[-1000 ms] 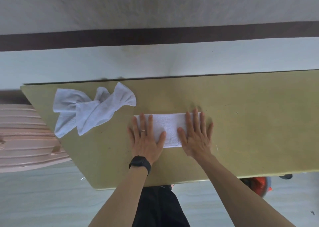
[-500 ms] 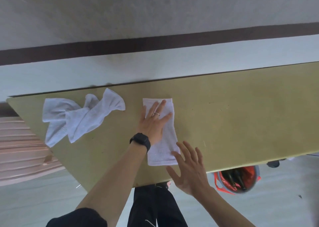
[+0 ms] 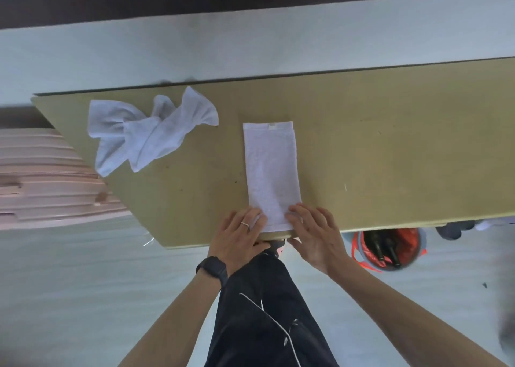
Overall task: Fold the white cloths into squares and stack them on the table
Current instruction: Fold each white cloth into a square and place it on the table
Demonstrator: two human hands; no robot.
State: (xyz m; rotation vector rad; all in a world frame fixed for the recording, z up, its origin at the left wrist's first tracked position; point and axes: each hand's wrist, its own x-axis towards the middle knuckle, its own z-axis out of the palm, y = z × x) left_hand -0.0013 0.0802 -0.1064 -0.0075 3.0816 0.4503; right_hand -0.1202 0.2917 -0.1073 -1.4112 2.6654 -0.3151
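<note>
A white cloth (image 3: 270,171), folded into a long narrow strip, lies on the olive table (image 3: 390,143) and runs straight away from me. Its near end reaches the table's front edge. My left hand (image 3: 239,232) pinches the near left corner, fingers on top and thumb tucked under the edge. In the same way, my right hand (image 3: 315,232) pinches the near right corner. Two crumpled white cloths (image 3: 150,138) lie overlapping at the table's far left.
A bucket (image 3: 387,252) lined with a red bag and holding dark bottles stands on the floor under the table's front edge, to my right. Stacked pink plastic furniture (image 3: 41,177) stands left of the table. A wall runs behind the far edge.
The strip has been turned from lying crosswise to pointing away from me. Both hands left its top, where they pressed flat, and came to its near end.
</note>
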